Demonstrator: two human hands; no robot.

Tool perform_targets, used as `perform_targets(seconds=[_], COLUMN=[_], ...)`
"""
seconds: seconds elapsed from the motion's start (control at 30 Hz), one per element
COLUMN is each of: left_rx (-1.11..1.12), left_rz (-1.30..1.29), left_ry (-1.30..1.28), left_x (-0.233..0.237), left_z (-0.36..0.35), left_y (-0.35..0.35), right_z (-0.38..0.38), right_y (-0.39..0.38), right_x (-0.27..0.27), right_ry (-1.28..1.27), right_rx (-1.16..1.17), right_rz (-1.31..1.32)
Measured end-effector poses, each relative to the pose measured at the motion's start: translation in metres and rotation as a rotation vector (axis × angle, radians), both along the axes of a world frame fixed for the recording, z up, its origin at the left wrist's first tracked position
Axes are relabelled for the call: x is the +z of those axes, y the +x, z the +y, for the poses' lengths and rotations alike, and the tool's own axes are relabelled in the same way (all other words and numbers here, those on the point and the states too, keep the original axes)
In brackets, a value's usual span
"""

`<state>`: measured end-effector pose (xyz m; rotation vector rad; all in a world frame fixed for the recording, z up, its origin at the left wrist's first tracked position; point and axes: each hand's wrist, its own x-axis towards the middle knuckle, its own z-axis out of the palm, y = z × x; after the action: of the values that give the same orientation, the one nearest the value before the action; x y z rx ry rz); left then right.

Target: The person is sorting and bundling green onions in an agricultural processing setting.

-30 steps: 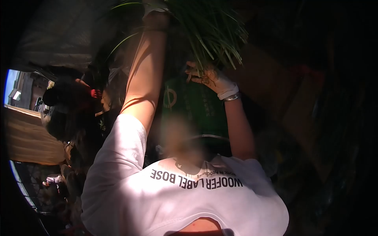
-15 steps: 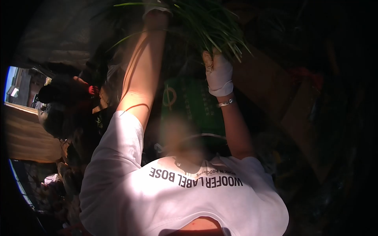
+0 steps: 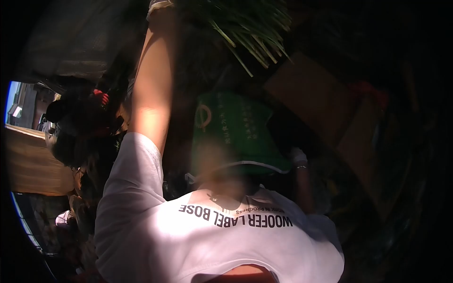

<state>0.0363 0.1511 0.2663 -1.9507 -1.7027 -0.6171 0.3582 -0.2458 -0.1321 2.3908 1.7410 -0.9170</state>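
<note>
Only the gloved wrist end of my left hand [image 3: 160,4] shows at the top edge, and its fingers are out of frame. To its right lies a bundle of long green stalks [image 3: 252,33], cut ends pointing down. My right hand [image 3: 298,154], in a white glove, is low in deep shadow beside the right edge of a green apron [image 3: 231,127] with pale print. It is apart from the stalks; its fingers are too dark to make out.
Brown cardboard [image 3: 306,89] stands right of the apron. At the left another person in dark clothes [image 3: 71,113] has a red-gloved hand [image 3: 101,97]. A tan sheet [image 3: 35,162] is at the far left. A red thing [image 3: 370,92] lies in shadow at right.
My right hand has let go of the stalks and moved down and right beside the apron. My left arm has shifted left and up. The other person's red-gloved hand has moved slightly up and left.
</note>
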Motion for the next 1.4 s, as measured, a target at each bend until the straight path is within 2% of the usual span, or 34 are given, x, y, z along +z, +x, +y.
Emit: perform_targets(seconds=[0.03,0.1,0.17,0.23,0.27,0.33,0.37,0.43,0.47,0.5,0.57,0.63,0.7,0.73,0.77,0.83,0.9,0.93,0.97,1.0,1.03,1.07,1.1,1.13,1.17,1.2,1.23,1.27,1.3,1.33,1.37,1.4], left_rx=[0.013,0.03,0.04,0.054,0.057,0.076,0.08,0.094,0.107,0.123,0.151,0.173,0.188,0.198,0.205,0.216,0.193,0.205,0.208,0.206,0.209,0.207,0.201,0.195,0.203,0.206,0.319,0.315,0.387,0.421,0.452,0.331], left_rz=[0.007,0.021,0.038,0.065,0.07,0.1,0.117,0.141,0.147,0.154,0.167,0.183,0.208,0.22,0.23,0.261,0.262,0.28,0.287,0.299,0.313,0.34,0.377,0.424,0.451,0.479,0.427,0.429,0.228,0.127,0.025,0.188], left_ry=[-0.004,-0.003,-0.012,-0.022,-0.025,-0.036,-0.053,-0.062,-0.066,-0.074,-0.078,-0.092,-0.091,-0.097,-0.1,-0.125,-0.09,-0.069,-0.052,-0.031,-0.011,0.019,0.044,0.07,0.078,0.093,-0.102,-0.097,-0.041,-0.013,0.02,0.008], left_x=[-0.001,0.0,0.005,0.012,0.02,0.019,0.018,0.016,0.015,0.014,0.016,0.014,0.018,0.02,0.022,0.023,0.017,0.012,0.012,0.009,0.006,0.006,0.003,0.001,0.002,0.005,0.022,0.014,-0.009,-0.011,-0.014,-0.004], left_z=[0.001,0.002,0.006,-0.001,-0.003,-0.003,-0.004,-0.007,-0.008,-0.005,-0.005,-0.001,-0.002,-0.003,-0.008,-0.016,-0.008,-0.004,-0.002,0.001,0.007,0.011,0.014,0.018,0.017,0.014,-0.008,0.009,0.044,0.044,0.046,0.023], left_y=[0.001,0.001,0.001,0.003,0.001,-0.003,-0.002,-0.002,-0.003,-0.003,-0.003,0.0,0.0,0.0,-0.002,-0.002,-0.001,-0.006,-0.009,-0.014,-0.016,-0.018,-0.021,-0.02,-0.02,-0.019,-0.007,-0.015,-0.03,-0.031,-0.033,-0.024], right_z=[0.016,0.055,0.079,0.092,0.097,0.114,0.133,0.162,0.159,0.153,0.138,0.1,0.066,0.063,0.056,0.042,0.04,0.041,0.04,0.043,0.063,0.077,0.094,0.108,0.134,0.154,0.171,0.188,0.207,0.229,0.24,0.248], right_y=[-0.012,-0.036,-0.073,-0.111,-0.128,-0.156,-0.172,-0.198,-0.199,-0.196,-0.19,-0.155,-0.122,-0.1,-0.078,-0.035,-0.031,-0.029,-0.027,-0.039,-0.049,-0.069,-0.092,-0.114,-0.138,-0.155,-0.174,-0.189,-0.202,-0.214,-0.217,-0.219], right_x=[0.032,0.094,0.194,0.241,0.277,0.317,0.326,0.335,0.347,0.353,0.361,0.355,0.335,0.317,0.315,0.282,0.252,0.244,0.216,0.212,0.211,0.212,0.223,0.233,0.229,0.234,0.234,0.23,0.219,0.201,0.179,0.168], right_ry=[0.162,0.697,0.938,1.163,1.166,1.169,1.164,0.927,0.985,0.993,1.09,1.154,1.314,1.601,1.77,1.947,1.562,1.01,0.576,0.287,0.314,0.708,0.867,0.802,0.79,0.788,0.788,0.785,0.713,0.389,0.191,-0.039], right_rx=[-0.031,-0.029,-0.223,-0.138,-0.099,-0.049,-0.039,-0.07,-0.069,-0.078,0.062,0.136,-0.169,-0.196,-0.243,-0.458,-0.756,-0.531,-0.266,0.032,0.017,-0.049,-0.023,0.043,0.032,0.009,-0.063,-0.168,-0.307,-0.569,-0.678,-0.834], right_rz=[0.057,0.304,0.854,1.099,1.067,0.974,0.915,1.323,1.19,1.181,1.467,1.545,1.717,1.61,1.555,1.405,0.883,0.534,0.264,-0.08,0.12,0.387,0.49,0.497,0.821,1.013,1.195,1.389,1.658,2.195,2.457,2.683])
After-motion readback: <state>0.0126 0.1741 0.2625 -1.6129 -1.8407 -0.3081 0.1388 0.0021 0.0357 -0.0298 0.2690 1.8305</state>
